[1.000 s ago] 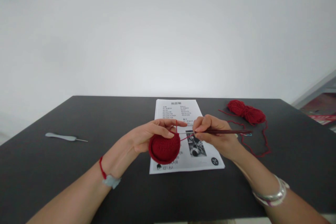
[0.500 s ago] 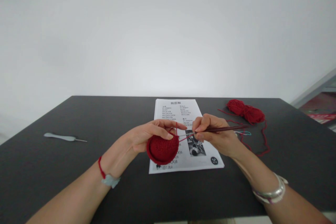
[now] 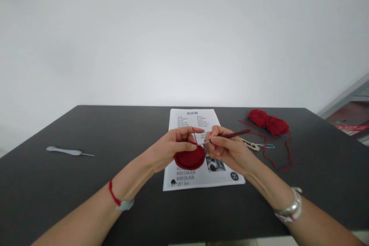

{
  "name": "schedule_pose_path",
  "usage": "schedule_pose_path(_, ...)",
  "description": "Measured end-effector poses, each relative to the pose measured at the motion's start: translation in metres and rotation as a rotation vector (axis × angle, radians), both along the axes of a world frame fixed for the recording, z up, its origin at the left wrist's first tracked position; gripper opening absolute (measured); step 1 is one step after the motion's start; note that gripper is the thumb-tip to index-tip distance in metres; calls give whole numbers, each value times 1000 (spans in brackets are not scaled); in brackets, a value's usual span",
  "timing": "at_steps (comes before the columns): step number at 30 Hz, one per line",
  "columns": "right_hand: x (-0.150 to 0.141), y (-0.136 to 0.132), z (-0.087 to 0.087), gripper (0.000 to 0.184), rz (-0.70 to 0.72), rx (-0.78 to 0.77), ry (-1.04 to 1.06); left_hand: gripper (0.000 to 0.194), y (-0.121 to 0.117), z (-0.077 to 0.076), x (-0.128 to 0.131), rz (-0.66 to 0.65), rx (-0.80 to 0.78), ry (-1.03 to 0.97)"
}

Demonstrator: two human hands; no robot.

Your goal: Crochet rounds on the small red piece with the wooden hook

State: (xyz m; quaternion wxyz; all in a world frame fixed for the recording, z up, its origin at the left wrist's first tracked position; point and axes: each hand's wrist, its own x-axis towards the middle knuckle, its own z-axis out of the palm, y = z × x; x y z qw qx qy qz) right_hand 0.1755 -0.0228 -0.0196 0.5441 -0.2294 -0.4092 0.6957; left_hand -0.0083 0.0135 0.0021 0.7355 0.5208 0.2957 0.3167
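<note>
My left hand [image 3: 173, 147] pinches the rim of a round dark red crochet piece [image 3: 189, 158], with a strand of red yarn looped over its forefinger. My right hand [image 3: 227, 149] grips a dark crochet hook [image 3: 230, 135], its metal tip touching the top edge of the piece. Both hands hover close together above a printed pattern sheet [image 3: 198, 178] on the black table [image 3: 57, 177]. Red yarn trails right to a skein [image 3: 269, 122] at the far right of the table.
A grey-handled crochet hook [image 3: 68, 151] lies at the left of the table. A small pale tool with a blue and pink wire loop [image 3: 256, 146] rests right of my right hand. A white wall stands behind the table. Red items sit off the table at right.
Both hands have drawn together. The crochet piece tipped from facing me to more edge-on and rose slightly. The hook's tip moved left into the piece's edge, its handle now angled upward.
</note>
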Motion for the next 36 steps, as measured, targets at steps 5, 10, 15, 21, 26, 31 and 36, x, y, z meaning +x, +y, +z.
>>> schedule_pose_path(5, -14, -2, -7, 19, -200, -34, 53, 40, -7, -4, 12, 173, 74, -25)
schedule_pose_path(10, -13, -2, -7, 19, -260, 28, 6, 39, -9, -3, 13, 173, 18, -44)
schedule_pose_path(15, -5, -1, -5, 19, -193, 91, 7, 35, -10, -2, 13, 194, 49, -15)
schedule_pose_path(21, 2, 1, -7, 17, -259, 292, -117, 6, -12, -2, 13, 288, 211, 50)
schedule_pose_path(26, 5, 2, -13, 16, -294, 403, -169, 16, -13, -3, 13, 331, 206, 76)
schedule_pose_path(31, 3, 2, -18, 17, -369, 449, -247, 26, -13, -4, 14, 326, 169, 48)
schedule_pose_path(36, 2, -1, -16, 16, -433, 492, -354, 34, -12, -4, 14, 313, 152, 27)
